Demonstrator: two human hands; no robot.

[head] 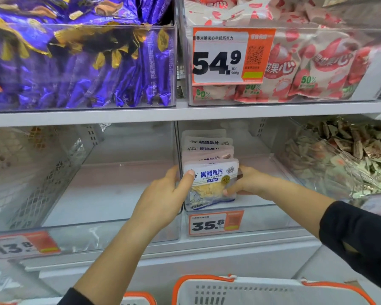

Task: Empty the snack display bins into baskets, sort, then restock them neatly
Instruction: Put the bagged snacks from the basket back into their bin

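Note:
A row of white and blue grilled cod fillet packets [209,150] stands upright along the left wall of the middle clear bin [262,205] on the lower shelf. The front packet [211,183] is held from both sides. My left hand [163,199] grips its left edge, thumb across the front. My right hand [249,183] grips its right edge, fingers curled behind. The clear bin to the left [108,194] holds nothing. A white basket with orange rim [207,280] sits below, in front of the shelf.
The upper shelf carries a bin of purple snack bags [79,62] and a bin of pink and white packets [317,67]. A bin of small brown packets [350,155] stands at lower right. Price tags read 54.9 [218,60], 35.8 [209,223] and 13.8 [15,245]. A second basket [136,297] peeks in at the bottom.

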